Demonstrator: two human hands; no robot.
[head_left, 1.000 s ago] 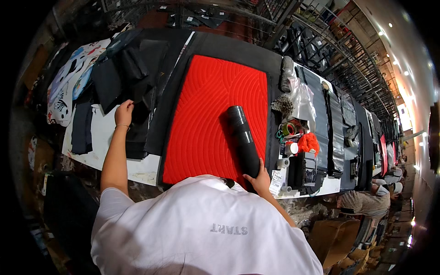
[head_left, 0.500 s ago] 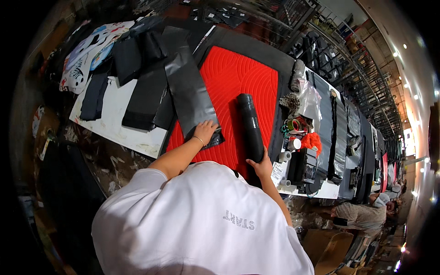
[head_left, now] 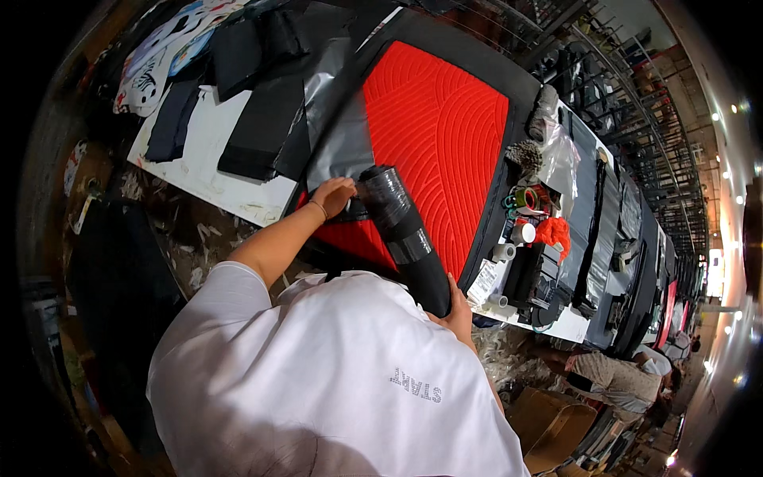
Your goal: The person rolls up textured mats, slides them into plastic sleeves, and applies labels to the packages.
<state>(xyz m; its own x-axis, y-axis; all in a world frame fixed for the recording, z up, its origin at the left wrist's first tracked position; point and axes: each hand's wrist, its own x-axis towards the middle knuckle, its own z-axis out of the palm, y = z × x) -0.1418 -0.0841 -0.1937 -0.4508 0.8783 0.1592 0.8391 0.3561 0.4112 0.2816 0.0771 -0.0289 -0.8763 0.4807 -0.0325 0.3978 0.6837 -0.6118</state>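
Observation:
My right hand (head_left: 457, 313) grips the lower end of a black roll (head_left: 409, 246) bound with shiny clear tape. The roll slants up and left, its far end beside my left hand (head_left: 334, 195). The fingers of that hand are bent and closed at the near edge of a flat grey plastic bag (head_left: 340, 151); the fingertips are partly hidden. Beneath the roll and the bag lies a red quilted mat (head_left: 449, 119) with curved stitching and a black border.
Folded black sheets (head_left: 258, 143) lie on a white board (head_left: 203, 159) to the left, near printed fabric (head_left: 147, 83). On the right are tape rolls (head_left: 523, 232), an orange-red bag (head_left: 554, 235) and plastic wrap (head_left: 559, 159). A cardboard box (head_left: 548, 425) and another person (head_left: 612, 380) are at lower right.
The black roll has swung left and tilted, its far end now at the bag's near edge. My left hand has gone from lying flat on the bag to closing at its edge.

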